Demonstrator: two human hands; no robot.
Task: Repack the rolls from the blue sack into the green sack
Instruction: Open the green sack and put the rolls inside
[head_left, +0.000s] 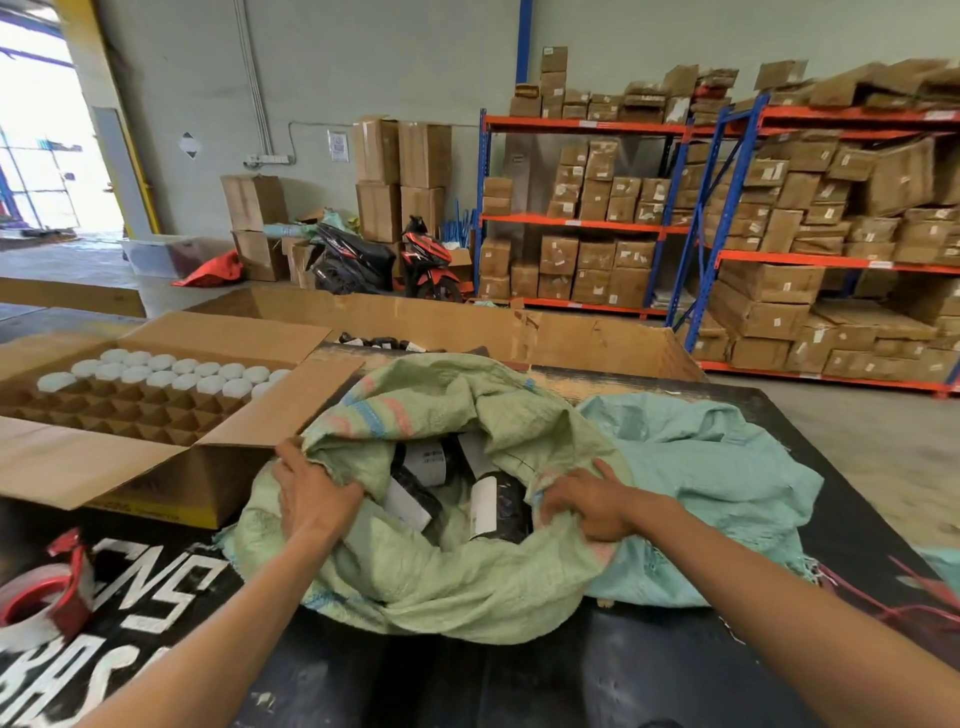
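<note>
Fingers of the left hand (311, 491) and right hand (589, 501) curl into a grip on the green sack (467, 587) rim; rolls (423, 462) sit inside; blue sack (717, 467) lies slack beside it on the counter (597, 680); repacking looks near done, so gathering the mouth seems next.

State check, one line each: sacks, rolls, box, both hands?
green sack: mouth open, rolls inside
blue sack: slumped beside green sack, looks emptied
rolls: lying in green sack
cardboard box: flaps open, partly filled
left hand: grips sack rim
right hand: grips sack rim
</note>
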